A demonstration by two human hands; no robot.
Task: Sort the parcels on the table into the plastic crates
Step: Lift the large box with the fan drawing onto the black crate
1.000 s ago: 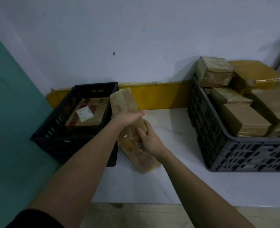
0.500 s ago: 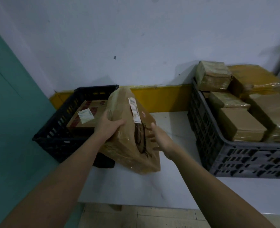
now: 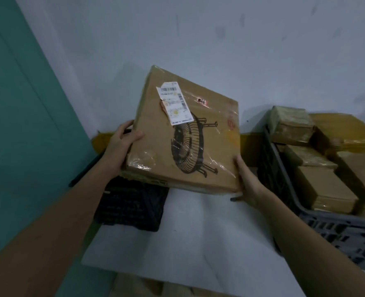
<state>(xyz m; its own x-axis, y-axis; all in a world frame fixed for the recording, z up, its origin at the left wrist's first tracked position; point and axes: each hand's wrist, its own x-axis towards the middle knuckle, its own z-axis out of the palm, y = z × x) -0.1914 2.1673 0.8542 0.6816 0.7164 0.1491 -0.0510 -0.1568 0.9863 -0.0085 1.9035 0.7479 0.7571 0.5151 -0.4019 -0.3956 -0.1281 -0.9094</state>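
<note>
Flat cardboard parcel held in both hands above the white table, between two crates.

The left hand grips the parcel's left edge, thumb on the printed face and fingers curled behind. The right hand supports the lower right corner, fingers closed around the underside. The parcel is tilted, wrapped in clear film, carries a white label and a printed fan drawing. Its lower left part overlaps the black crate at the table's left end. The grey crate at right is filled with wrapped brown parcels. Label text is illegible.
</note>
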